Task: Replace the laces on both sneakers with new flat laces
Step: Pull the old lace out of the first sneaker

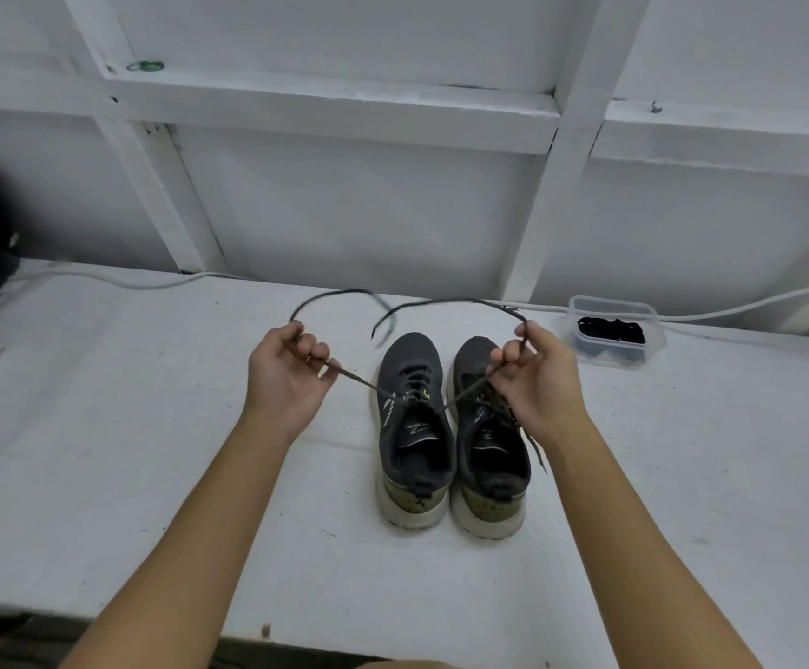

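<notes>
The head view looks down on two dark grey sneakers standing side by side, touching, heels toward the person, on a white surface [103, 427]. The left hand [286, 374] and the right hand [537, 374] each grip one end of the old dark lace [359, 379] of the left sneaker [412, 427], pulled outward; loose ends arc above. The right sneaker [489, 441] keeps its lace. Insole printing is too small to read. A clear plastic container [615, 330] holding black laces [610, 329] sits right of the sneakers.
</notes>
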Demonstrator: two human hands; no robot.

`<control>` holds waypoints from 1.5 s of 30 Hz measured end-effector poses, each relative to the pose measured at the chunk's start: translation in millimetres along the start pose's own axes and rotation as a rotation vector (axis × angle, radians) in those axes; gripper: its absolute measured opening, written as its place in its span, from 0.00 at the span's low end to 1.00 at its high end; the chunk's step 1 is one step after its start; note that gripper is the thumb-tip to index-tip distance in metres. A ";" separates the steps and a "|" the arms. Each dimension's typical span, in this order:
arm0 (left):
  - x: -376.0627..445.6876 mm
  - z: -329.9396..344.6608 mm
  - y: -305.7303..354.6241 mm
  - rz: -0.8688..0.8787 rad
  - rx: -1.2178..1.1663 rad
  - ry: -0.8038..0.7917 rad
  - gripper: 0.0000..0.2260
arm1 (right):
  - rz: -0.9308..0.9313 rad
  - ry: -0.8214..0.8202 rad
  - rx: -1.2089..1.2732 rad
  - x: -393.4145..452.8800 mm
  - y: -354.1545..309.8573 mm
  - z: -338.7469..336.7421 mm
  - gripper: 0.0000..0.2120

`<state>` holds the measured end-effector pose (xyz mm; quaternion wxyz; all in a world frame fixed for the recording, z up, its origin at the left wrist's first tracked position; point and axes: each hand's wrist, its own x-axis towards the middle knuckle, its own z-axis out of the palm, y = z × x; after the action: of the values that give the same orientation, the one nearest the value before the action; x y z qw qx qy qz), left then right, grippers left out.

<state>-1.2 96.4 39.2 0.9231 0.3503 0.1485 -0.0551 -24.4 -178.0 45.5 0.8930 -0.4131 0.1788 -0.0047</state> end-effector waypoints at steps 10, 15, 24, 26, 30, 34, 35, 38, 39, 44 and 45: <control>11.2 -29.7 -14.7 -0.143 0.736 0.178 0.10 | -0.367 0.313 -0.868 6.1 -5.0 -12.3 0.14; -9.0 -22.5 -44.6 -0.115 1.119 -0.033 0.06 | -0.433 0.320 -1.617 -1.4 5.5 -3.6 0.17; -18.6 -6.7 -52.5 -0.058 1.234 -0.165 0.05 | -0.269 -0.211 -2.054 -40.4 32.6 22.4 0.16; -16.5 -5.2 -52.5 -0.071 1.219 -0.169 0.05 | -0.294 -0.173 -2.089 -42.6 38.5 26.5 0.14; -10.3 -0.8 -49.0 -0.078 1.209 -0.182 0.08 | -0.391 -0.075 -1.953 -46.9 53.1 34.6 0.13; -0.9 -2.1 -36.1 -0.039 1.209 -0.165 0.09 | -0.465 -0.023 -1.577 -46.9 72.5 39.0 0.12; 1.3 -4.0 -33.5 -0.030 1.210 -0.148 0.09 | -0.452 -0.021 -1.480 -47.4 77.9 40.1 0.11; 5.8 -13.1 -32.9 -0.002 1.213 -0.100 0.08 | -0.397 0.011 -1.261 -50.9 92.6 43.4 0.09; 5.9 -18.0 -34.3 0.008 1.204 -0.095 0.08 | -0.354 0.013 -1.210 -50.8 96.2 43.5 0.10; 1.0 -37.7 -34.1 0.023 1.155 -0.167 0.07 | -0.173 -0.059 -1.054 -51.5 104.2 40.4 0.15; 1.4 -38.9 -33.5 0.042 1.169 -0.163 0.06 | -0.158 -0.070 -1.029 -50.9 104.7 39.0 0.17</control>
<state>-16.0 97.1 -10.0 0.5863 0.7984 0.0149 -0.1362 -74.0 -72.4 7.3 0.5768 -0.8106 0.0964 0.0304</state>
